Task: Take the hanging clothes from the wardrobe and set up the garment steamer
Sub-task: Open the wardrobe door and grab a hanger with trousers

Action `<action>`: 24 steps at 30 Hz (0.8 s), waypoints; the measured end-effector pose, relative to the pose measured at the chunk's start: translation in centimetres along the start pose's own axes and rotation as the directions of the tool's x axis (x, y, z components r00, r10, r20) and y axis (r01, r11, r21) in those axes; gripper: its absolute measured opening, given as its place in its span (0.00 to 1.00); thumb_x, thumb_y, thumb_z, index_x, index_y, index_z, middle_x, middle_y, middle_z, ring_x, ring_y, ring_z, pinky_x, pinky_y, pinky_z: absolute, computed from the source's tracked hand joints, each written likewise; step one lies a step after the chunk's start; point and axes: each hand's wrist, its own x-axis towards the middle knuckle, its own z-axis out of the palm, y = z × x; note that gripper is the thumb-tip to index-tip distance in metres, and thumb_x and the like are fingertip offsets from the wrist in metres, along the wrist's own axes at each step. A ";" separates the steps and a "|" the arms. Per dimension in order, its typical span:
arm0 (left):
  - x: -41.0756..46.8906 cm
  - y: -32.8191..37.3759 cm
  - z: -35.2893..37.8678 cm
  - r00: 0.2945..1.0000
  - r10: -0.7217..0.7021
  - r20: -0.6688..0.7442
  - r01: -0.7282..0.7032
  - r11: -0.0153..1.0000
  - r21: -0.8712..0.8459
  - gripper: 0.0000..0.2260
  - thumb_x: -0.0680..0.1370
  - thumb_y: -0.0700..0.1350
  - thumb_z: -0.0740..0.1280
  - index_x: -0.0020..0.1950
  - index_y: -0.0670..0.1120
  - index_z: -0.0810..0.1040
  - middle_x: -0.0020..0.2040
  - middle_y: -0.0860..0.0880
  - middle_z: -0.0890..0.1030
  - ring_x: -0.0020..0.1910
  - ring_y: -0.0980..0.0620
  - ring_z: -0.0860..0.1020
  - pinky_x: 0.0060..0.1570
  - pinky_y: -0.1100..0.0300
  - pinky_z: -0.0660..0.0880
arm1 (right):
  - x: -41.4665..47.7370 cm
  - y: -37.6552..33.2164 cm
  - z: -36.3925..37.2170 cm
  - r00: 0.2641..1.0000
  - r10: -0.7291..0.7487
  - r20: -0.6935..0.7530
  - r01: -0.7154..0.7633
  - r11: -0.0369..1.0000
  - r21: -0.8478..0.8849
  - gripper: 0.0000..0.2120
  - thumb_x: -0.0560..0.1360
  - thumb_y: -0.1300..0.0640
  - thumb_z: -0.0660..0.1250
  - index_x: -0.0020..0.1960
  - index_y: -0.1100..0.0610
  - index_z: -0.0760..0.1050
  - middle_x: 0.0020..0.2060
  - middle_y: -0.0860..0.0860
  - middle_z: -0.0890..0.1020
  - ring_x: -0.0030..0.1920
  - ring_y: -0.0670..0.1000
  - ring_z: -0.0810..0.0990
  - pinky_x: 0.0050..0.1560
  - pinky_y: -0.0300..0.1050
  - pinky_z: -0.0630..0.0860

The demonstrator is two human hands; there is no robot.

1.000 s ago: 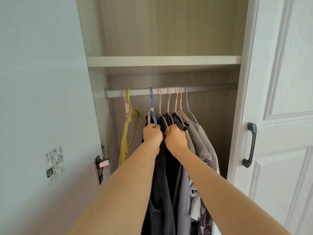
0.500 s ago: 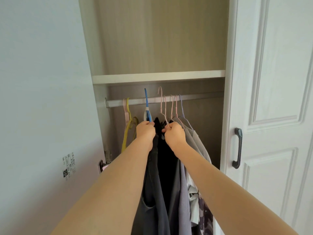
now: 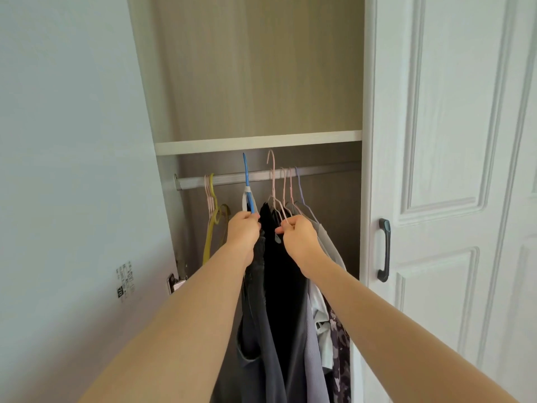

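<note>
One open wardrobe (image 3: 255,82) filled the middle of the frame, and dark and grey clothes (image 3: 286,286) hung bunched at lower centre below the rail (image 3: 226,179), which crossed the middle just under a shelf (image 3: 258,142). At centre, the left hand (image 3: 243,231) was curled round the blue hanger (image 3: 246,173) and the right hand (image 3: 299,239) pinched a pink hanger (image 3: 273,175), both hooks standing above the rail. A yellow hanger (image 3: 213,222) hung at the rail's left end, apart from the clothes.

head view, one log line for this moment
phase: unhooking clothes | left hand: grips blue hanger, hook above rail | right hand: pinches pink hanger, hook above rail | steamer: not in view
</note>
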 end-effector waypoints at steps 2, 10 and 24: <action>-0.5 -0.7 -0.2 1.000 0.018 0.022 -0.017 1.000 -0.018 0.08 0.81 0.43 0.59 0.56 0.44 0.75 0.38 0.49 0.73 0.35 0.55 0.70 0.35 0.63 0.67 | -1.0 -0.1 -0.3 0.999 0.042 0.031 -0.043 0.999 0.023 0.10 0.81 0.60 0.56 0.57 0.61 0.73 0.44 0.53 0.79 0.37 0.48 0.74 0.32 0.37 0.69; -5.7 -1.6 -1.5 0.999 0.027 0.036 -0.025 0.997 -0.073 0.09 0.81 0.45 0.59 0.57 0.44 0.76 0.32 0.48 0.71 0.31 0.55 0.68 0.35 0.62 0.67 | -7.0 -0.6 -2.1 0.998 0.044 0.052 -0.044 0.999 0.012 0.12 0.82 0.58 0.54 0.59 0.60 0.73 0.37 0.44 0.74 0.32 0.42 0.69 0.25 0.30 0.66; -22.0 0.9 -4.5 0.995 -0.051 0.080 0.071 0.958 -0.277 0.16 0.83 0.50 0.55 0.41 0.44 0.73 0.25 0.50 0.72 0.26 0.53 0.68 0.32 0.60 0.68 | -23.1 -5.2 -9.4 1.000 -0.018 0.023 0.019 0.997 -0.068 0.10 0.81 0.59 0.55 0.53 0.57 0.75 0.44 0.46 0.79 0.43 0.47 0.75 0.36 0.31 0.68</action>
